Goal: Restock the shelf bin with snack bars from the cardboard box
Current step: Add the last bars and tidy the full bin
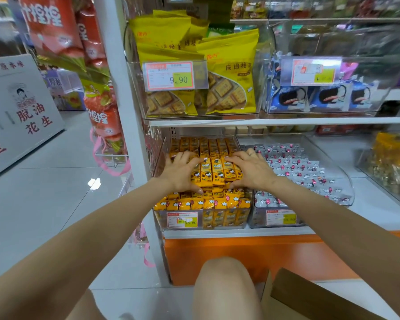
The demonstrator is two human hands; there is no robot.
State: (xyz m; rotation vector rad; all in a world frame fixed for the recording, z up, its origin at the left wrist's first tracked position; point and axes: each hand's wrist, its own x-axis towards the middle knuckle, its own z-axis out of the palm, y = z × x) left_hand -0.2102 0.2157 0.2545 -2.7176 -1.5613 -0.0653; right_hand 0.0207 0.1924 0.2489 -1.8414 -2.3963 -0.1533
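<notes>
A clear shelf bin (160, 155) on the lower shelf is packed with rows of yellow-orange snack bars (211, 172). Both my hands are inside it, clamping one upright bunch of bars between them. My left hand (180, 173) grips the bunch's left side, fingers spread over the tops and thumb along the near edge. My right hand (251, 170), with a ring on one finger, grips the right side the same way. At the bottom right, the brown cardboard box (310, 296) sits on the floor; its inside is hidden.
A second clear bin (343, 181) of silver-wrapped sweets sits right beside the first. Above are bins of yellow cracker bags (229, 72) and blue cookie packs (321, 97). A white shelf post (127, 93) with hanging red snack bags stands left. My knee (224, 282) is below the orange shelf base.
</notes>
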